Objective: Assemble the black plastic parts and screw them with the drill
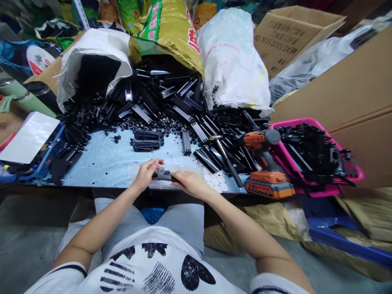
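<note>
At the front edge of the light blue table (101, 163), a small black plastic part (163, 175) lies between my two hands. My left hand (148, 171) has its fingers drawn together at the part's left end. My right hand (190, 182) pinches the right end with thumb and fingers. Just beyond my hands sits a small stack of assembled black plastic parts (147, 140). A flat black slotted piece (186, 143) lies to its right. White round discs (214, 179) are spread beside my right hand.
A hammer (226, 159) and an orange cordless drill (265, 163) lie to the right, before a pink basket (318, 122) of black parts. Sacks (235, 61) spill black pieces and screws across the back. A blue tray (39, 167) stands at left.
</note>
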Demonstrator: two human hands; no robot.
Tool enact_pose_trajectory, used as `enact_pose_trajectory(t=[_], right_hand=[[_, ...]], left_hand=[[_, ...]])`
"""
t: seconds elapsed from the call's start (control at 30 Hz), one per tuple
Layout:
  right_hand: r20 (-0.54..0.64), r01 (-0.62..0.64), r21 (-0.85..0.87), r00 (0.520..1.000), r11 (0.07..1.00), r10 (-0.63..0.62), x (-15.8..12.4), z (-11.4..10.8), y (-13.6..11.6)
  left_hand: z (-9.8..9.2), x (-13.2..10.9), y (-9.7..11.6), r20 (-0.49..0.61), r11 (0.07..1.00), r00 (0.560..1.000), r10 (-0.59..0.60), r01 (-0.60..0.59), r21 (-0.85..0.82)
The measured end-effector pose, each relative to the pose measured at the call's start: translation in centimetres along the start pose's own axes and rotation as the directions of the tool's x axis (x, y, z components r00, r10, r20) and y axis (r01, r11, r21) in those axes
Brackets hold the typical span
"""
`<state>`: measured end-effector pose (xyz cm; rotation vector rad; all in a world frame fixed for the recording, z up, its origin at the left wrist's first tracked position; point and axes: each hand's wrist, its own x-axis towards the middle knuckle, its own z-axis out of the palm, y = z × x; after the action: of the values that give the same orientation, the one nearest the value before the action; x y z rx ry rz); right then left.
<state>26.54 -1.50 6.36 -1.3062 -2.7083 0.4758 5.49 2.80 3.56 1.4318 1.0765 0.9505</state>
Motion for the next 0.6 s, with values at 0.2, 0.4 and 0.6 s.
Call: enact_pose_trajectory(t=[0.2,0.4,0.6], right_hand=[[0.151,-0.123,-0.144,0.978,0.982,0.145,-1.6,2.5,2.4],[0.088,-0.174,-0.21,0.977,0.962,0.196,-1.2,3.2,2.1],[-0.023,-0.125,-0.341,0.992,0.932,0.124,-1.1,1.4,0.4]], left_hand=[[-0.4,2.1,-1.6,0.404,0.623,0.915,-0.014,-0.308,0.719],[1.6,1.0,-1.5,0.482,0.442,0.876,0.02,-0.44,0.782],[0.4,-0.1,-2.1,0.437,0.525,0.892,0.116,-0.429,0.736]])
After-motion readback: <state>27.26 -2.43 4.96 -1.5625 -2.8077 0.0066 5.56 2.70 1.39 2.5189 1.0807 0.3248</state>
